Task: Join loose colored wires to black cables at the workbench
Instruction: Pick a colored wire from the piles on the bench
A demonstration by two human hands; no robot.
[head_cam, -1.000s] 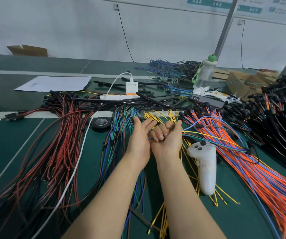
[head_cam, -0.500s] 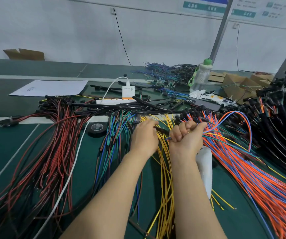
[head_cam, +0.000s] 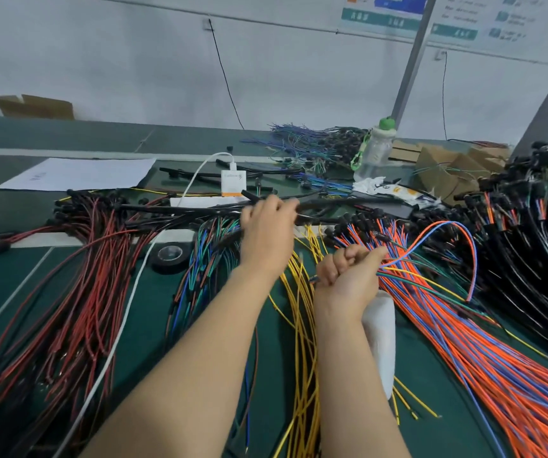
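Thin orange, blue, yellow and green wires (head_cam: pixel 401 259) are clenched in the right hand's (head_cam: pixel 348 276) fist above the green counter (head_cam: pixel 1 292). Left hand (head_cam: pixel 266 236) lies over long black cables (head_cam: pixel 338 203); blur hides its grip, cannot tell.

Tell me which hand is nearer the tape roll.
Left. The left hand is just right of the tape roll, at the black cables. The right hand is farther right, gripping wires.

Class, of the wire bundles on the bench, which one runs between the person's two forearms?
The yellow wires: only they lie between the forearms; the red-and-black bundle lies far left, the orange-and-blue bundle to the right.
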